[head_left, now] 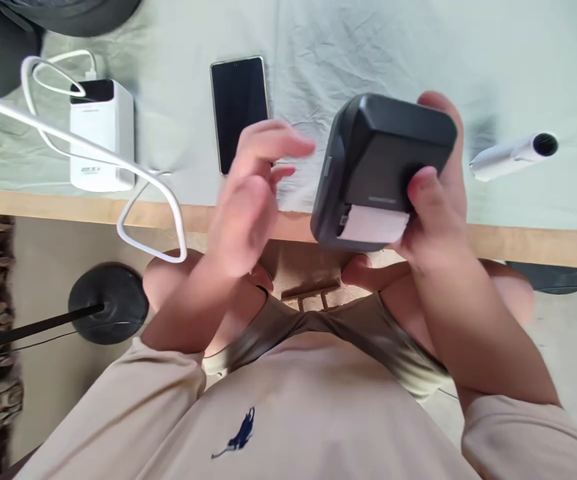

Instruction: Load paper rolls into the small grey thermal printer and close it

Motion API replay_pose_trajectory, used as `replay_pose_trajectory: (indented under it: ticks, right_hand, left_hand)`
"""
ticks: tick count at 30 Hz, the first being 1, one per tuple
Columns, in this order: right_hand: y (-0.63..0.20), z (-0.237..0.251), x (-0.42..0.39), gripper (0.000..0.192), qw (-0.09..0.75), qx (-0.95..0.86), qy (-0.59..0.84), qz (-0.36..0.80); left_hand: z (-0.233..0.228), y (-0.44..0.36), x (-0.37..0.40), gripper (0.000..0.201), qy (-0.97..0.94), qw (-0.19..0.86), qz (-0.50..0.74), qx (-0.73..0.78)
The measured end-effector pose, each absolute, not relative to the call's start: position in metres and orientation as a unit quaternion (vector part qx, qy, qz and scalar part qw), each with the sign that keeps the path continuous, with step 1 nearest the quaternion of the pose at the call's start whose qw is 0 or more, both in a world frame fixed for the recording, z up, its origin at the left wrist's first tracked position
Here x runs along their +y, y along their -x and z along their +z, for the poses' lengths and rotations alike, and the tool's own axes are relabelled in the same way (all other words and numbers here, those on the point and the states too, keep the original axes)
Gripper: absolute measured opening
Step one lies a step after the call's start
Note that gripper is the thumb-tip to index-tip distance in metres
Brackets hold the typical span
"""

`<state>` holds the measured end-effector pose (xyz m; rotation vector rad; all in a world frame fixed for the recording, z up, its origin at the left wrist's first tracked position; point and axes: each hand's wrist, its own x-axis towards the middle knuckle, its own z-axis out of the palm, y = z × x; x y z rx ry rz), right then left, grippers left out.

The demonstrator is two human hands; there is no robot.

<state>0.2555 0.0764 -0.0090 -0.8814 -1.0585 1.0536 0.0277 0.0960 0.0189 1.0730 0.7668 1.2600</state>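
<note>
A black portable label printer point(388, 160) is held up over the table's front edge by my right hand point(438, 187). My right thumb presses on its face while the fingers wrap around the far side. A strip of white paper point(374, 225) shows in the slot at its lower end. To the left of the printer hovers my left hand point(253, 193), touching nothing, slightly blurred, its fingers bent and apart. Just beyond that hand a smartphone point(241, 110) with a dark screen lies on the tablecloth, partly covered by my fingers.
A white power bank point(102, 140) stands at the left, with a white cable point(118, 160) looping past the table edge. On the right lies a white paper roll point(513, 157). Dark objects point(3, 47) fill the far left corner. A black round base point(108, 303) rests on the floor.
</note>
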Motion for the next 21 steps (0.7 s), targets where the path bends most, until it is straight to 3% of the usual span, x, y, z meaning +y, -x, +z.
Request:
replay_pose_trajectory:
  ticks: [1, 4, 6, 13, 18, 21]
  right_hand:
    - [-0.251, -0.006, 0.074, 0.062, 0.656, -0.453, 0.379, 0.471]
    - [-0.240, -0.003, 0.070, 0.058, 0.646, -0.452, 0.365, 0.495]
    - [-0.240, -0.003, 0.071, 0.059, 0.633, -0.481, 0.350, 0.495]
    - [-0.262, 0.007, 0.076, 0.062, 0.572, -0.593, 0.437, 0.361]
    - [-0.264, 0.011, 0.074, 0.060, 0.547, -0.606, 0.436, 0.379]
    - [-0.262, 0.009, 0.074, 0.064, 0.538, -0.622, 0.426, 0.378]
  left_hand:
    - [0.018, -0.039, 0.093, 0.052, -0.481, 0.607, 0.557, 0.299]
    - [0.017, -0.071, 0.088, 0.044, -0.323, 0.772, 0.495, 0.234]
    - [0.018, -0.083, 0.087, 0.037, -0.265, 0.802, 0.491, 0.211]
    - [0.016, -0.075, 0.098, 0.035, -0.265, 0.805, 0.491, 0.203]
    - [0.018, -0.070, 0.101, 0.019, -0.244, 0.810, 0.500, 0.184]
    - [0.022, -0.067, 0.101, 0.021, -0.214, 0.816, 0.504, 0.186]
